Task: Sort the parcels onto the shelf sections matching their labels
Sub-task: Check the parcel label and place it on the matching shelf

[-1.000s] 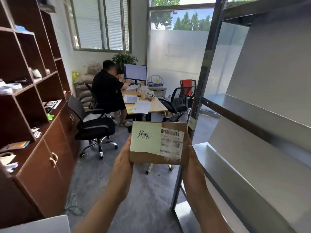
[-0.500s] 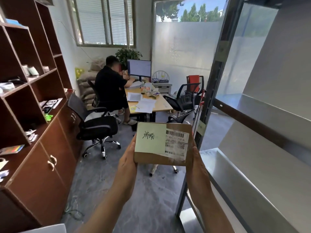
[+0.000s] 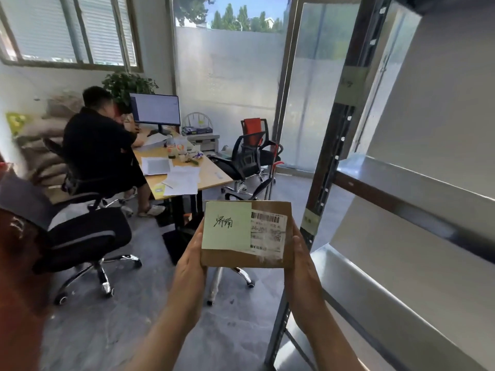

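**Brown, Green and Steel Grey**

A brown cardboard parcel (image 3: 246,257) is wearing a pale green sticky note (image 3: 227,226) scrawled in black ink, beside a white shipping label (image 3: 267,232) striped with black barcode lines. The metal shelf (image 3: 401,290) is showing plain silver-grey. A black mesh office chair (image 3: 83,236) is standing on a mottled grey floor (image 3: 112,330).

A single head-worn wide-angle view looks forward and slightly down from standing height, close over the parcel (image 3: 245,234) held at frame centre. Beyond the parcel the desk (image 3: 211,175) sits farther off; right of the parcel the metal shelf (image 3: 401,188) runs near, edge-on, bent by the lens.
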